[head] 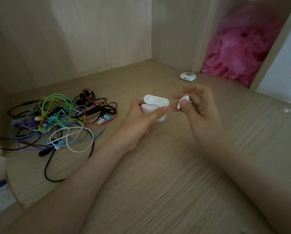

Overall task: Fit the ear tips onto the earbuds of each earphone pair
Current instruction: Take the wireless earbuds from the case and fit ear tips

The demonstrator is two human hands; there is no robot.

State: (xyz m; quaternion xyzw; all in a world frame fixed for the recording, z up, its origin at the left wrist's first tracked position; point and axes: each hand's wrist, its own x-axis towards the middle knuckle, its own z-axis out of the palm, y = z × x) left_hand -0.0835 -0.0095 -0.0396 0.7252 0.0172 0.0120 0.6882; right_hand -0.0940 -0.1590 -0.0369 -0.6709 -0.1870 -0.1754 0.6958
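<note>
You've got a white earbud [183,101] pinched between the thumb and fingertips of your right hand [198,108], just beside the open case [155,105] that your left hand [141,119] grips; whether a tip sits on that bud is too small to tell. Two loose ear tips [289,110] lie on the table well off to your right, so this pair looks unfinished. The tangle of wired earphones [57,122] on your left and the second case [188,76] at the back suggest most of the job lies ahead.
</note>
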